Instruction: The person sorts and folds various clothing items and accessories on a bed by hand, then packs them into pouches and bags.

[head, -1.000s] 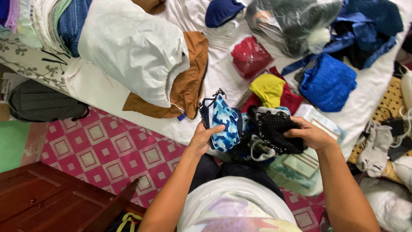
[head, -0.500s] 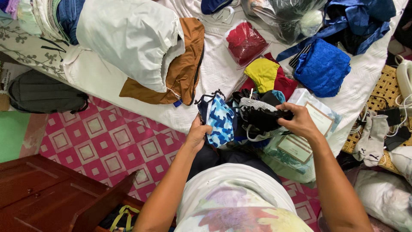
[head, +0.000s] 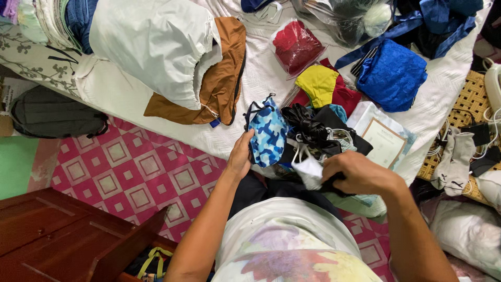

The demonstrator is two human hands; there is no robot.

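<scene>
Head view looks down on a white bedsheet (head: 261,78) heaped with clothes; the left hand (head: 241,156) pinches the lower edge of a blue camouflage face mask (head: 269,134), thumb on its front, at the sheet's near edge; just right of that mask, the right hand (head: 360,175) is curled shut around a white mask (head: 308,169) and some dark fabric; a black tangle of masks (head: 313,130) lies between the blue camouflage face mask and a framed certificate (head: 385,142); beyond it sit a yellow garment (head: 318,86), a folded blue cloth (head: 394,75), and, to the left, a brown and white pillow (head: 172,57).
</scene>
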